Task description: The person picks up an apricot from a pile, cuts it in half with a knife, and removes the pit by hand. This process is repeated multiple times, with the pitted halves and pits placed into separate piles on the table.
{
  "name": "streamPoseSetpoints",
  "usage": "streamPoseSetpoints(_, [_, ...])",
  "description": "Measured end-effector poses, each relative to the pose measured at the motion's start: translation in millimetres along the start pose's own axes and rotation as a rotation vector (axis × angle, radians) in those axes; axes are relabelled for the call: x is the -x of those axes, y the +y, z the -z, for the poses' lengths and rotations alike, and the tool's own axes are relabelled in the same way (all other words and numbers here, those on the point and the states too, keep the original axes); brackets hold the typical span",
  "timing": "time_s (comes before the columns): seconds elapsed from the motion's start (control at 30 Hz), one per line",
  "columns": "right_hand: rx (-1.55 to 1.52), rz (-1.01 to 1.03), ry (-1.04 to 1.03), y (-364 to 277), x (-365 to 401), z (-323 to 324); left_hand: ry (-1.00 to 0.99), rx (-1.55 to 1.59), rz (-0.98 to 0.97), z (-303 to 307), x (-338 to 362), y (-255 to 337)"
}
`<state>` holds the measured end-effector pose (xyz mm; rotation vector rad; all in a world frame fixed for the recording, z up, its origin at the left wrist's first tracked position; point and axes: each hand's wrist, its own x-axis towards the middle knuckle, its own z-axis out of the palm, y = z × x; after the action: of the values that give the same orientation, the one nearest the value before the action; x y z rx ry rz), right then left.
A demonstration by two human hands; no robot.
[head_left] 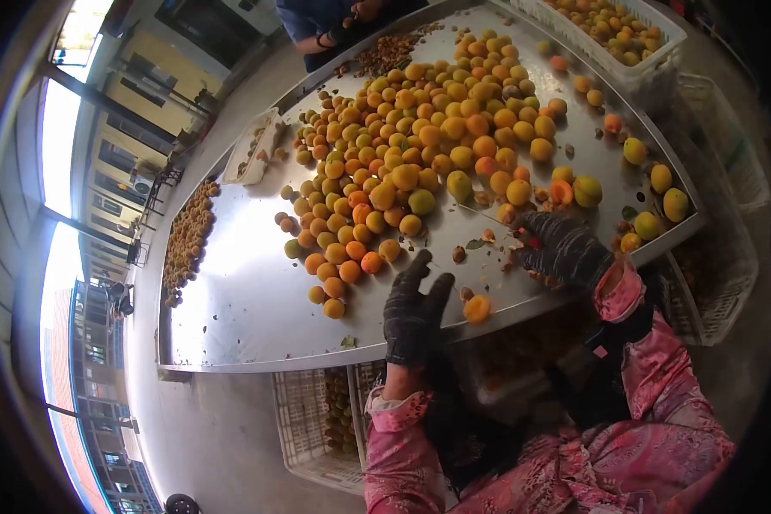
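Many orange and yellow-green apricots (pixel 403 176) lie heaped on a metal table (pixel 231 300). My left hand (pixel 417 310), in a dark glove, is at the table's front edge with its fingers apart and nothing between them. To the right, my right hand (pixel 564 248), also gloved, has its fingers curled round a small tool with a red part (pixel 529 239), mostly hidden by the glove. Beyond that hand sit a cut apricot half (pixel 561 191) and a green-yellow fruit (pixel 587 191). Another orange half (pixel 477 309) lies between my hands near the edge.
Brown pits (pixel 193 236) are piled along the left side, near a white tray (pixel 255 150). A crate of apricots (pixel 617 38) stands at the back right. Across the table are a co-worker's hands (pixel 351 24). Crates (pixel 317 428) sit below the front edge.
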<state>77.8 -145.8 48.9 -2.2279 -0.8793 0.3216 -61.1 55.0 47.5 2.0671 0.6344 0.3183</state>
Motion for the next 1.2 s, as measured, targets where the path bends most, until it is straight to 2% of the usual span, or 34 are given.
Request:
streamPoseSetpoints(0.03, [-0.007,-0.030,-0.008,-4,1,2,0.085,-0.101,-0.052,3,-23,-27])
streamPoseSetpoints(0.1, [-0.011,-0.060,-0.011,-3,0,-2,0.209,-0.379,-0.129,11,-54,-43])
streamPoseSetpoints(0.13, [-0.006,-0.022,0.004,5,-1,-10,0.208,-0.378,-0.133,10,-66,-56])
streamPoseSetpoints(0.2, [0.006,0.012,0.020,8,-5,-12,0.252,-0.621,-0.245,8,-85,-70])
streamPoseSetpoints(0.27, [0.007,-0.071,-0.116,1,-7,-11,0.178,-0.552,-0.245,13,-92,-69])
streamPoseSetpoints(0.33, [-0.044,-0.067,-0.053,-2,-7,-9,0.097,-0.544,-0.062,15,-92,-57])
streamPoseSetpoints(0.37, [-0.095,-0.061,0.012,-3,-8,-8,0.101,-0.540,-0.064,14,-97,-61])
streamPoseSetpoints(0.43, [-0.157,-0.023,0.048,1,-11,-16,0.067,0.080,-0.078,10,-103,-67])
streamPoseSetpoints(0.47, [-0.216,0.018,0.083,2,-12,-19,0.065,0.082,-0.083,9,-97,-64])
streamPoseSetpoints(0.5, [-0.212,0.016,0.089,1,-11,-20,-0.038,0.394,-0.049,11,-80,-39])
streamPoseSetpoints(0.53, [-0.222,0.123,0.173,-3,-9,-22,-0.146,0.706,-0.011,11,-66,-21])
streamPoseSetpoints(0.57, [-0.229,0.231,0.256,-8,-8,-24,-0.153,0.712,-0.016,7,-58,-13])
streamPoseSetpoints(0.6, [-0.220,0.229,0.260,-15,-5,-22,-0.174,0.842,-0.053,3,-49,-8])
streamPoseSetpoints(0.67, [-0.460,0.231,0.127,-33,3,-17,-0.199,0.979,-0.097,-7,-41,-4])
streamPoseSetpoints(0.7, [-0.455,0.228,0.129,-34,6,-20,-0.168,0.741,-0.172,-10,-37,-1])
streamPoseSetpoints(0.73, [-0.157,0.491,0.295,-35,8,-24,-0.135,0.499,-0.244,-12,-35,5])
streamPoseSetpoints(0.77, [0.153,0.742,0.455,-36,11,-28,-0.135,0.209,-0.166,-10,-32,13])
streamPoseSetpoints(0.9, [0.256,0.705,0.407,-48,22,-30,-0.108,0.473,-0.141,-21,-23,8])
streamPoseSetpoints(0.97, [0.080,0.596,0.307,-53,23,-30,0.029,0.224,-0.223,-26,-21,13])
streamPoseSetpoints(1.0, [0.086,0.597,0.305,-50,23,-34,0.030,0.230,-0.223,-27,-21,14])
streamPoseSetpoints(1.07, [0.306,0.662,0.367,-41,22,-42,-0.019,0.248,-0.161,-27,-20,15])
streamPoseSetpoints(1.2, [0.413,0.646,0.272,-45,21,-34,-0.081,0.165,-0.098,-18,-17,31])
